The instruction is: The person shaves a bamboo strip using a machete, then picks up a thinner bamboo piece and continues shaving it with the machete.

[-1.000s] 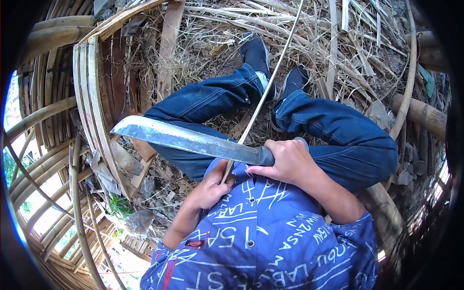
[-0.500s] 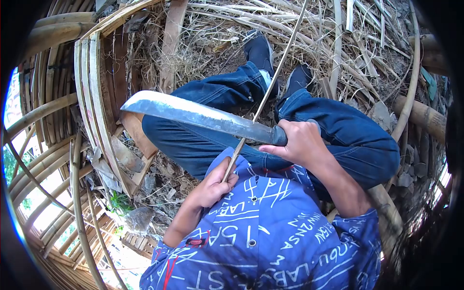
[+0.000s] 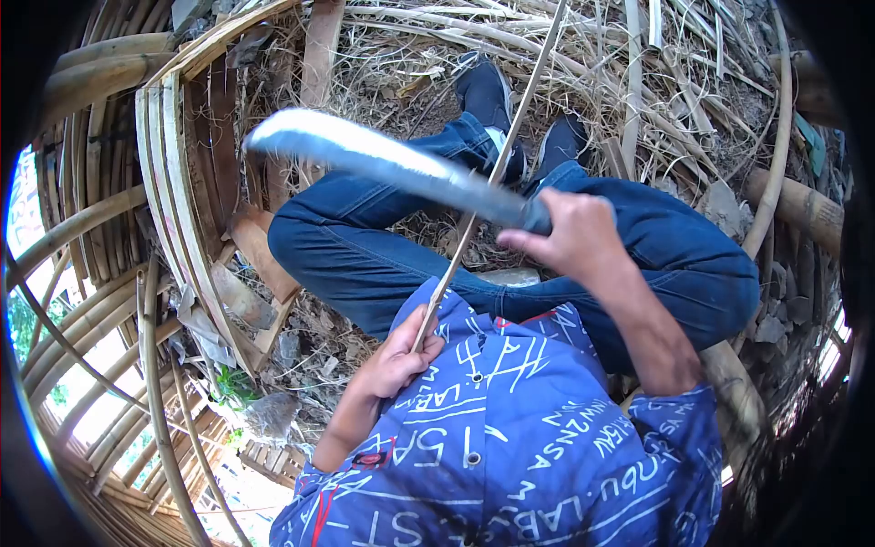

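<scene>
My right hand [image 3: 583,235] is closed around the dark handle of a large machete, and its broad curved blade [image 3: 365,164] points to the upper left, slightly blurred. My left hand [image 3: 399,359] grips the lower end of a long thin bamboo strip [image 3: 458,250] close to my shirt. From there the strip runs up and to the right, between my legs and past my shoes. The blade crosses the strip near the handle end; whether they touch cannot be made out.
My crossed legs in blue jeans [image 3: 346,264] rest on ground littered with bamboo shavings [image 3: 583,77]. Stacked wooden slats [image 3: 173,182] and bamboo poles [image 3: 150,383] stand at the left. A thick bamboo pole [image 3: 802,211] lies at the right.
My right hand has moved up and slightly right with the machete, whose blade has tilted more steeply. The strip's far end has shifted a little left. My left hand keeps its grip.
</scene>
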`<state>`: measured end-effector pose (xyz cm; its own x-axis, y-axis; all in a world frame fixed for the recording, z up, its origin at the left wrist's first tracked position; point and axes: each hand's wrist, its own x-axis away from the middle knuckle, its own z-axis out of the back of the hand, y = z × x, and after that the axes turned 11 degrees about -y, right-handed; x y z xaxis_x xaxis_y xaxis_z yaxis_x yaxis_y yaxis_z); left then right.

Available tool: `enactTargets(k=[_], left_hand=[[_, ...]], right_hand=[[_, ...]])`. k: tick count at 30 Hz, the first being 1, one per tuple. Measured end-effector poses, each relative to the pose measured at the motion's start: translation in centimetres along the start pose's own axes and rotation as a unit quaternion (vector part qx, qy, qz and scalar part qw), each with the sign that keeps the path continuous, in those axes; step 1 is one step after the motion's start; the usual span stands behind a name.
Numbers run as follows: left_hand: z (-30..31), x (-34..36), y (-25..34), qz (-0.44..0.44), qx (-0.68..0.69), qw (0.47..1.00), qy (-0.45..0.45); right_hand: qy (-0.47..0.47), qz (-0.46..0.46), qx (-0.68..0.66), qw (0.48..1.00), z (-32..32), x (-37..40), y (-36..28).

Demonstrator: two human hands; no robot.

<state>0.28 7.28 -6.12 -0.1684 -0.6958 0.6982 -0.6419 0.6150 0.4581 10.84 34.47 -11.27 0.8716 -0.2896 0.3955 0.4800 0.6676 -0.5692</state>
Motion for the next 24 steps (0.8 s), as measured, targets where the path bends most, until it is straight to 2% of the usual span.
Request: enactTargets(k=[3,11,13,20,24], left_hand=[[-0.4,0.0,0.5,-0.009,0.013,1.0,0.005],[0.6,0.6,0.2,-0.017,0.098,0.995,0.0],[0.8,0.6,0.2,-0.015,0.107,0.994,-0.004],[0.7,0.9,0.3,-0.006,0.111,0.994,-0.006],[1.0,1.1,-0.1,-0.017,0.14,0.99,-0.018]], right_hand=[[0.004,-0.028,0.016,0.999,1.0,-1.5,2.2],[-0.021,-0.008,0.029,0.999,1.1,-3.1,2.0],[0.008,0.018,0.041,0.999,0.6,-3.3,2.3],[0.01,-0.02,0.037,0.999,2.0,-4.6,3.3],[0.023,0.008,0.056,0.998,2.0,-5.6,4.0]])
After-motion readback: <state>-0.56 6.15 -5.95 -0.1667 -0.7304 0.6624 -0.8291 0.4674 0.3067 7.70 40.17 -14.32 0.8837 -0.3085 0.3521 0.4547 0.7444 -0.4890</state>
